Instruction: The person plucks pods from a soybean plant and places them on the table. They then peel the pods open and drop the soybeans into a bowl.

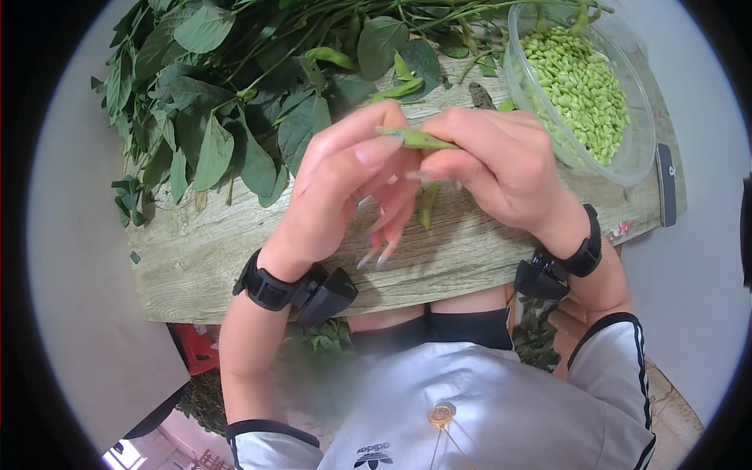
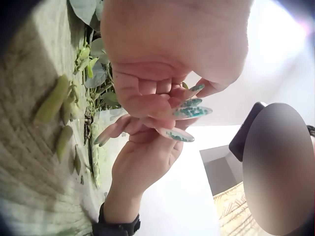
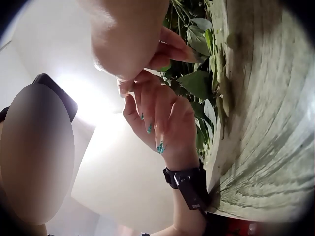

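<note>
A green soybean pod is held between the two hands above the table. My left hand pinches one end between thumb and index finger, its other fingers hanging loosely below. The other end is gripped by my right hand, thumb and curled index finger together. In the left wrist view the fingers of both hands meet and hide most of the pod. Beneath them another pod lies on the wooden table. Several more pods lie beside it.
A clear plastic bowl holding shelled green beans stands at the back right. Leafy soybean stalks are heaped across the back left. A dark flat object lies at the table's right edge.
</note>
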The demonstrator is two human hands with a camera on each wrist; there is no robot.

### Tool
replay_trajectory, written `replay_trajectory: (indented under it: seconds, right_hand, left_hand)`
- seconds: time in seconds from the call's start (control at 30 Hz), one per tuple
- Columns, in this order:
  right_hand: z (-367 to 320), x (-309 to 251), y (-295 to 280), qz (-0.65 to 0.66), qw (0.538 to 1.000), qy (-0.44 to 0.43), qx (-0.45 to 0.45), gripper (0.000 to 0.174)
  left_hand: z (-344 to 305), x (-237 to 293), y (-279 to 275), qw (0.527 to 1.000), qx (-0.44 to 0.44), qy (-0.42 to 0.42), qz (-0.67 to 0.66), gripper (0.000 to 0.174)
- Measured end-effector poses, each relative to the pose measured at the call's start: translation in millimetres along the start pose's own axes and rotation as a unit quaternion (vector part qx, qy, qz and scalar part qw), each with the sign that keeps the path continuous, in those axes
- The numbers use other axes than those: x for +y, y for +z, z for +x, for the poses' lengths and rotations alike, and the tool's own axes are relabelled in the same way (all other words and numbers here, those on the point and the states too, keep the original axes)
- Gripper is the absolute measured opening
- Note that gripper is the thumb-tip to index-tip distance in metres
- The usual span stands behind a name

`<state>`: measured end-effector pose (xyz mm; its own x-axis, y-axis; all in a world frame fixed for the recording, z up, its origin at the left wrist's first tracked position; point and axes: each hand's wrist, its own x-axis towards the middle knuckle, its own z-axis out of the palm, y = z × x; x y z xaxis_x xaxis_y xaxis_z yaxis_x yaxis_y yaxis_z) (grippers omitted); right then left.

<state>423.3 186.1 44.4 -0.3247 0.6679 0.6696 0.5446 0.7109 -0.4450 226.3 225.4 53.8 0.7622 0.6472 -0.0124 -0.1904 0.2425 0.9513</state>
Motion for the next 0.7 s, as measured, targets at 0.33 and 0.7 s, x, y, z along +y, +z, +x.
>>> replay_trajectory:
  seconds: [0.33,0.7]
  right_hand:
    - [2.2,1.8,6.0,-0.051,0.997,-0.015,0.064,0.019]
    - [1.7,1.7,0.4,-0.074,0.996,-0.034,0.02,0.019]
  left_hand:
    - [1.9,2.7,1.8,0.997,-0.01,-0.07,0.008,0.027]
    - [3.3,1.2,0.3,0.996,-0.014,-0.075,-0.048,0.024]
